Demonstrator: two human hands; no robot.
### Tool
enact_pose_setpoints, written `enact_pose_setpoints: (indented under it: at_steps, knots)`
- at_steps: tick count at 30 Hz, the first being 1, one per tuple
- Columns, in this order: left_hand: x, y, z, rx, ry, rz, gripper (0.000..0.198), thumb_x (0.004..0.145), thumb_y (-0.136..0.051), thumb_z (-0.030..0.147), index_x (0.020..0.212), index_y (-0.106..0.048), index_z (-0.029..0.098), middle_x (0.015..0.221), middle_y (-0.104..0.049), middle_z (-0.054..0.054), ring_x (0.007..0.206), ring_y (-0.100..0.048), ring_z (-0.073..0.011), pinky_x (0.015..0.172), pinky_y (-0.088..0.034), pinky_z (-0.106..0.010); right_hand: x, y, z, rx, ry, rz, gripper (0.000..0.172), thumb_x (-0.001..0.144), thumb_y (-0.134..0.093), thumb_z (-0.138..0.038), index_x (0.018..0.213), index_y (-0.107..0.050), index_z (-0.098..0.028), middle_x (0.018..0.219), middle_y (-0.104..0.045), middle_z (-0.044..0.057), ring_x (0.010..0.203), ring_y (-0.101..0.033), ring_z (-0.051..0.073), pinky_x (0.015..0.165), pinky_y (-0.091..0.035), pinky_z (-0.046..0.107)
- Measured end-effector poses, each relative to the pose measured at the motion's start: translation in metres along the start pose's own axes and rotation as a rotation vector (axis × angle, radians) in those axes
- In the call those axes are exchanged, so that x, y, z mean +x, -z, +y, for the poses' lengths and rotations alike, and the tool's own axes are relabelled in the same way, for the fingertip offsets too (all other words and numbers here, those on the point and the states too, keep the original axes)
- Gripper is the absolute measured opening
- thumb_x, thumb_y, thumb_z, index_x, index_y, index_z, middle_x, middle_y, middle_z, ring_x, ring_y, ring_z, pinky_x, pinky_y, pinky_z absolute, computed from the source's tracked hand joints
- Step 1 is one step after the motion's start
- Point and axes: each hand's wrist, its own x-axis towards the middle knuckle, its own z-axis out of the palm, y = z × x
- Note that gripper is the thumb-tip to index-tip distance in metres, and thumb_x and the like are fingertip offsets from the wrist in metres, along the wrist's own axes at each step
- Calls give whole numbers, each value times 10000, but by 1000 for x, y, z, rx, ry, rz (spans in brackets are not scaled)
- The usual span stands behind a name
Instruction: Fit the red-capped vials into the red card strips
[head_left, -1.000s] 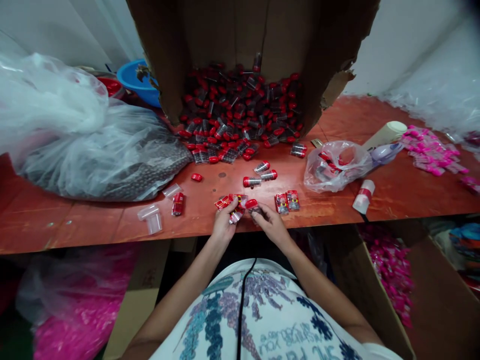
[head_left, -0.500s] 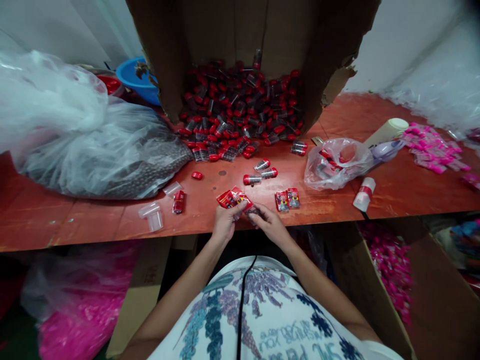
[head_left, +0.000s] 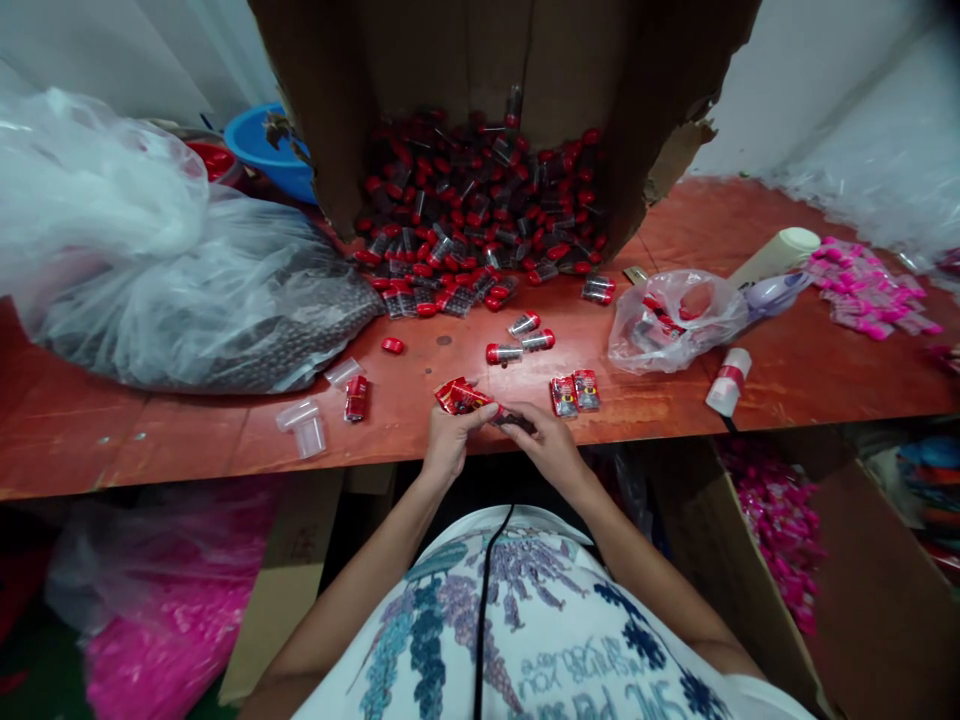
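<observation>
Left hand [head_left: 448, 440] pinches a red printed wrapper [head_left: 460, 396] in front of the torn cardboard box [head_left: 652, 125] as the right hand [head_left: 553, 440] clamps its dark end, apparently steadying it from both sides; fingers mask the contents. Three red-capped vials [head_left: 504, 354] lie near the box, probably for easy reach, and two red packets [head_left: 587, 390] sit side by side in front of its right half, seemingly kept apart from the vials. Left of the box slumps a clear bag of dark beads [head_left: 270, 350], its bulk likely holding it in place. Beneath them runs a spotted red-brown counter [head_left: 645, 410]; right of the box, a pale wall [head_left: 757, 120].
</observation>
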Motion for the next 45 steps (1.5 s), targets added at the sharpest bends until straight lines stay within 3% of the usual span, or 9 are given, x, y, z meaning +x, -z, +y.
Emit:
enact_pose_setpoints:
  at_steps: [3,10,14,18,24,31,36,39,45]
  knots:
    - [-1,0,-1,14,-12,39,537,473,-846,161,974,-653,162,681,-683,7,608,-638,-132,656,-490,-233,-1,-1,-5,-47,20,43,298,827,-588,-268,1120,-638,-266,1108,-674,39,1024,-612,205,922,-467,367]
    - [-3,1,5,17,16,-115,613,489,-836,163,1067,-633,170,811,-716,-37,700,-669,-180,695,-503,-282,-2,-9,-5,338,-164,47,324,803,-616,-329,1110,-592,-228,948,-696,25,860,-657,169,779,-531,302]
    - [-4,-2,-3,0,10,-40,347,487,-833,163,800,-684,137,735,-703,-22,663,-647,-154,700,-494,-263,-4,-12,-5,206,-88,164,292,810,-613,-333,1080,-606,-224,1000,-680,43,907,-636,183,818,-510,315]
    - [-3,-1,-5,3,15,-12,320,461,-838,145,740,-680,145,701,-695,-6,648,-638,-148,701,-495,-267,-6,-13,-5,106,-44,206,262,807,-621,-328,1048,-626,-228,984,-676,42,899,-625,184,836,-496,322]
    - [-2,5,6,72,48,-150,288,479,-836,151,736,-706,129,723,-715,-51,662,-654,-184,700,-511,-290,-6,-13,-3,386,-217,95,289,787,-638,-361,1034,-586,-219,826,-682,7,680,-630,143,574,-505,241]
    - [-2,6,-2,115,16,-120,247,522,-822,185,735,-709,131,721,-711,-41,639,-650,-173,663,-522,-276,-6,-12,0,9,12,133,271,842,-580,-328,1098,-608,-247,1037,-671,45,961,-625,195,867,-488,334]
    - [0,6,0,185,31,-119,264,513,-829,200,736,-711,122,716,-716,-54,636,-653,-186,661,-526,-290,-6,-13,5,188,-76,84,366,850,-568,-339,1202,-540,-246,949,-680,29,856,-651,173,755,-526,291]
    - [-1,4,-1,142,71,-138,309,509,-832,202,781,-717,111,777,-729,-82,690,-671,-208,700,-530,-311,-4,-14,8,257,-86,66,397,862,-547,-330,1251,-524,-254,1007,-672,23,913,-636,163,811,-511,288]
    - [-6,0,-8,5,82,-72,297,555,-811,200,825,-706,133,797,-731,-47,697,-671,-176,710,-532,-302,-4,-19,13,289,-60,161,320,846,-567,-340,1152,-582,-248,1017,-666,19,908,-629,159,807,-509,278]
